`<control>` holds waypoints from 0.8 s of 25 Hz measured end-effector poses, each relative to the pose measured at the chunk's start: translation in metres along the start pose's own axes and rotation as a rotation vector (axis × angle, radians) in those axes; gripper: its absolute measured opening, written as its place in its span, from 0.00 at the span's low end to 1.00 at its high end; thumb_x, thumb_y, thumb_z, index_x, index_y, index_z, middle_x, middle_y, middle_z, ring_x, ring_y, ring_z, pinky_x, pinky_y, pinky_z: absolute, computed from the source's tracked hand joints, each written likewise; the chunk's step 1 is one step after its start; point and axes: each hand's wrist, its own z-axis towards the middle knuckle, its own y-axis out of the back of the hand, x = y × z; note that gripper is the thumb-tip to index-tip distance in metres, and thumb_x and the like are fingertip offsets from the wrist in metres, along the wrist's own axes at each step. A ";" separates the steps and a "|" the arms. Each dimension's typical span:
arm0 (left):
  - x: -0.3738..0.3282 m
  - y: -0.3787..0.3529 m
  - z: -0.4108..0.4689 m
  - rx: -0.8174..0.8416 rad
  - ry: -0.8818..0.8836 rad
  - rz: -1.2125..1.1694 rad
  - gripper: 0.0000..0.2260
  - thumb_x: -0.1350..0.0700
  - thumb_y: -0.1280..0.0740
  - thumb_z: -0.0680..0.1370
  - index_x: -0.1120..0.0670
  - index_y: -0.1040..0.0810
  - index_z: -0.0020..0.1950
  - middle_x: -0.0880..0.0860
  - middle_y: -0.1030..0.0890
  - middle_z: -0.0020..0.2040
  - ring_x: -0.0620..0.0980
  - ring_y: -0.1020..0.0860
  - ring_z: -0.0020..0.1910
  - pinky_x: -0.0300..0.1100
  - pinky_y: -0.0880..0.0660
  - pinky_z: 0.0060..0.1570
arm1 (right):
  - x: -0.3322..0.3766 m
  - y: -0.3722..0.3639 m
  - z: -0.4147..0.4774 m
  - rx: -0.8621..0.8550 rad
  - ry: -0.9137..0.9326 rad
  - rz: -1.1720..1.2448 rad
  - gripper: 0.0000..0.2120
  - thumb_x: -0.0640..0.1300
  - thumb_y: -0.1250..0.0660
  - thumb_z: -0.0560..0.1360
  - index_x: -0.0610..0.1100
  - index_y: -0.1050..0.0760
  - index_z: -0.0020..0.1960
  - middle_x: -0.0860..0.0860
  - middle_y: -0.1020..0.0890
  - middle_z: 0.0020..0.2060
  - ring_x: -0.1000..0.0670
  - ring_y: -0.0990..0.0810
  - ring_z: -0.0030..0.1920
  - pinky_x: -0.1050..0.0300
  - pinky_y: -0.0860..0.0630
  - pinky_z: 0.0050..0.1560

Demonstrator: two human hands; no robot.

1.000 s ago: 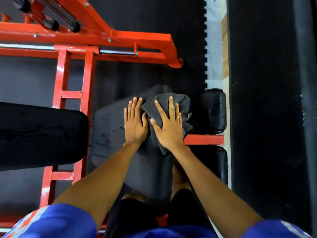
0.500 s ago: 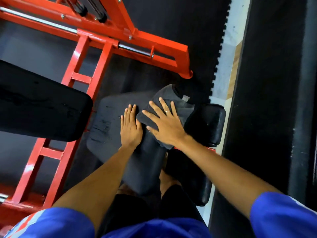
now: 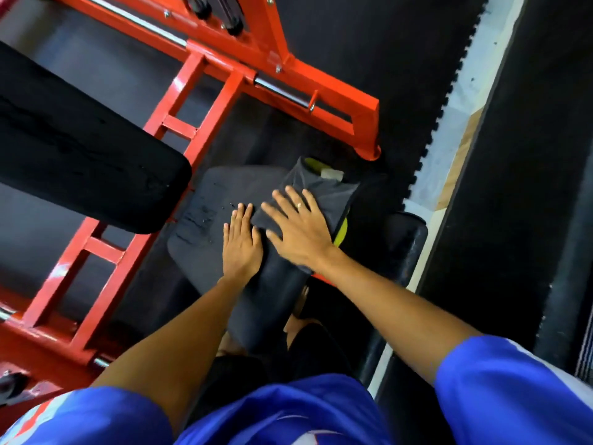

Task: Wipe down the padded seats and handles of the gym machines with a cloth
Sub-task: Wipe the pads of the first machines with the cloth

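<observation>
Cloth (image 3: 324, 194): head view; dark grey, spread flat on the padded seat (image 3: 221, 191), covering its 2 o'clock corner, one end hanging past the edge.
Right hand (image 3: 298, 231): fingers straight and spread, palm pressing the cloth down; nothing is gripped.
Left hand (image 3: 242, 245): flat on bare seat at the cloth's 8 o'clock, just beside its edge, fingers straight and together, holding nothing.
Seat surface: flecks and scuffs (image 3: 199, 220) lie at the left hand's 10 o'clock, seemingly unwiped.
Step in hand: wiping the seat top, probably partway.
Doing it well: use even, flat-palm pressure. Sweep the cloth toward 9 o'clock across the flecks in overlapping passes, and lift both hands clear of covered patches in turn.
Risk: the overhanging end may bunch or slide off.
</observation>
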 end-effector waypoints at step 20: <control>0.025 0.012 -0.046 0.019 -0.025 0.067 0.24 0.48 0.50 0.87 0.47 0.47 0.84 0.47 0.49 0.84 0.43 0.55 0.82 0.47 0.58 0.81 | -0.044 0.023 0.041 -0.033 -0.120 -0.023 0.31 0.73 0.36 0.68 0.63 0.24 0.68 0.51 0.32 0.78 0.34 0.42 0.79 0.32 0.51 0.75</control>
